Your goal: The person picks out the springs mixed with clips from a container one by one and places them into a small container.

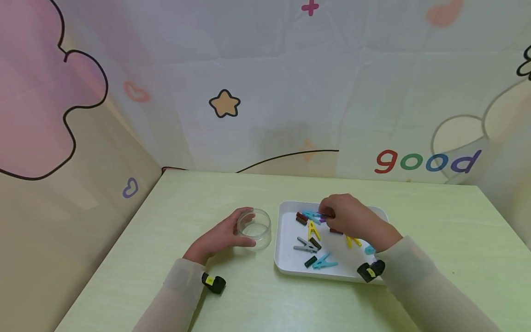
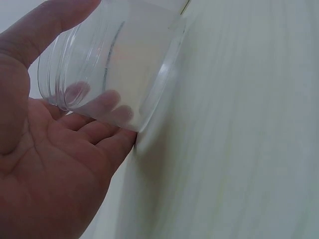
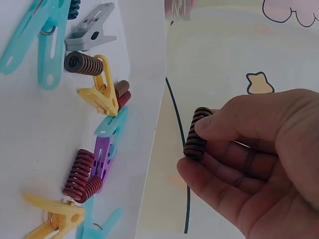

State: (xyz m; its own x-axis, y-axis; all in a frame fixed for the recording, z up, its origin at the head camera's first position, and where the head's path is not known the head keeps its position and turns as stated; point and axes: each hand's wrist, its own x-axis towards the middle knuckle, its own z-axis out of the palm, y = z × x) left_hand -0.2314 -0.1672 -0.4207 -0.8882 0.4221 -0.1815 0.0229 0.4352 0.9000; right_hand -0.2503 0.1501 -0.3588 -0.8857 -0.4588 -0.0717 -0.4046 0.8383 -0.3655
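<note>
My left hand (image 1: 226, 233) grips a clear, uncapped jar (image 1: 261, 235) on the table, left of the white tray. In the left wrist view the thumb and curled fingers lie around the jar's wall (image 2: 134, 59), and nothing shows inside it. Over the far part of the tray, my right hand (image 1: 350, 216) pinches a dark brown coil spring (image 3: 198, 133) between thumb and fingers, as the right wrist view shows. Beneath that hand lie red springs (image 3: 79, 174), a purple clothespin (image 3: 101, 157) and a yellow clothespin (image 3: 55, 216).
The white tray (image 1: 286, 258) also holds a grey clothespin (image 1: 305, 248), a blue clothespin (image 1: 324, 263), a yellow clothespin (image 1: 313, 229) and dark springs (image 1: 310, 261). The pale wooden table (image 1: 232, 309) ends at a printed cloth backdrop (image 1: 282, 92).
</note>
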